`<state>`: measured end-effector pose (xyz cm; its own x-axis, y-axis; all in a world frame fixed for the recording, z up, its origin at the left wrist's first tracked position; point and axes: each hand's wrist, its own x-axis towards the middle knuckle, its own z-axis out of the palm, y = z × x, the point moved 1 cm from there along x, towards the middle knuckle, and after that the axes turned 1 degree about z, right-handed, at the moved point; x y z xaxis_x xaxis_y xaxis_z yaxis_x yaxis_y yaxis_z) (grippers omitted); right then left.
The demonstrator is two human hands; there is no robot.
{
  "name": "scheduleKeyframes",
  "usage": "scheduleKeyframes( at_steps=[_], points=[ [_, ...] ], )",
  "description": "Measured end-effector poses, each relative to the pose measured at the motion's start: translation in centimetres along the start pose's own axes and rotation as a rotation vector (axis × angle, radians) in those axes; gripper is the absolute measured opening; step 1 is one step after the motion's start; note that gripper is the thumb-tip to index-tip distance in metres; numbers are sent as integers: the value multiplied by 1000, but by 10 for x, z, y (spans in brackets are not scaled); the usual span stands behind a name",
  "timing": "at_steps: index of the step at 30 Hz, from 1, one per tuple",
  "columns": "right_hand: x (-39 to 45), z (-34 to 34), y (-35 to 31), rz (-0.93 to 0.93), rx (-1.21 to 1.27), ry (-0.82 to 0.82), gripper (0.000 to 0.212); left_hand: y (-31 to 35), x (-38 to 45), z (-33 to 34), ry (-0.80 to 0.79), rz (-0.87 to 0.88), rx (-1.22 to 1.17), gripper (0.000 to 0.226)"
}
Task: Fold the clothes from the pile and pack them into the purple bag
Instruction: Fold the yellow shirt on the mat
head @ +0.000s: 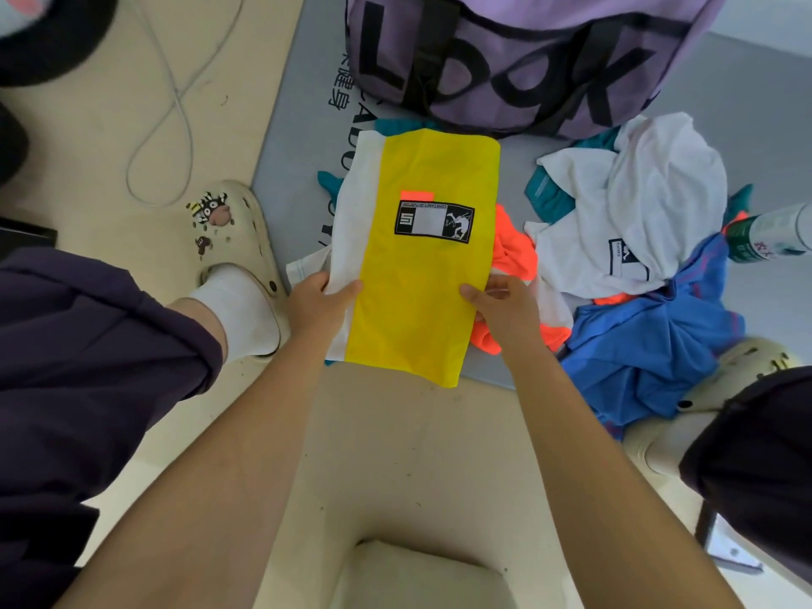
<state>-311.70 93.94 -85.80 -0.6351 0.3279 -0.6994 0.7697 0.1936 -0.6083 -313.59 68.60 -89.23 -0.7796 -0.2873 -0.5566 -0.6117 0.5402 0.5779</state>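
A folded yellow and white garment [417, 265] with a black label hangs flat between my hands above the grey mat. My left hand [318, 303] grips its white left edge, thumb on top. At its right edge my right hand [505, 312] pinches the yellow cloth. The purple bag [527, 59] with black letters stands at the top, beyond the garment. The pile lies to the right: a white shirt [637, 213], a blue garment [650, 353], orange cloth [514, 252] and teal cloth [547, 191].
The grey mat [299, 138] covers the floor under the clothes. My feet in cream clogs [237, 239] stand at the left and at the right [747, 367]. A cable [175, 103] loops on the floor. A bottle [773, 230] lies at the right edge.
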Motion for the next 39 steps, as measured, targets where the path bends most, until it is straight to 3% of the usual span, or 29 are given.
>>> scheduleKeyframes(
  at_steps=[5, 10, 12, 15, 18, 21, 24, 28, 32, 34, 39],
  points=[
    [-5, 8, 15, -53, -286, -89, 42, 2, 2, -1, -49, -31, 24, 42],
    [-5, 0, 16, 1, 22, -48, 29, 5, 2, 0, -74, -51, 19, 31],
    [-6, -10, 23, 44, -51, -95, 25, 6, 1, 2, -161, -78, 56, 27],
    [-5, -29, 27, 104, -319, -252, 37, 9, 0, 5, -286, -106, 172, 35],
    [10, -46, 9, -40, -447, -25, 50, 28, 9, 3, -166, -11, 138, 25],
    [33, -50, -30, -216, -323, 182, 37, 59, 26, 3, -91, 91, 68, 31],
    [61, -34, -65, -167, -331, 96, 40, 77, 43, 7, -139, 27, 53, 41],
    [90, -23, -84, 2, -372, -62, 46, 83, 63, 8, -138, 43, 133, 30],
    [99, -29, -83, -177, -160, 99, 32, 89, 71, 7, -20, 163, -31, 18],
    [94, -32, -75, -230, -209, 186, 29, 86, 68, 6, 6, 146, -69, 18],
    [58, -33, -35, -195, -295, 276, 35, 57, 55, 5, -147, -14, 25, 39]
  ],
)
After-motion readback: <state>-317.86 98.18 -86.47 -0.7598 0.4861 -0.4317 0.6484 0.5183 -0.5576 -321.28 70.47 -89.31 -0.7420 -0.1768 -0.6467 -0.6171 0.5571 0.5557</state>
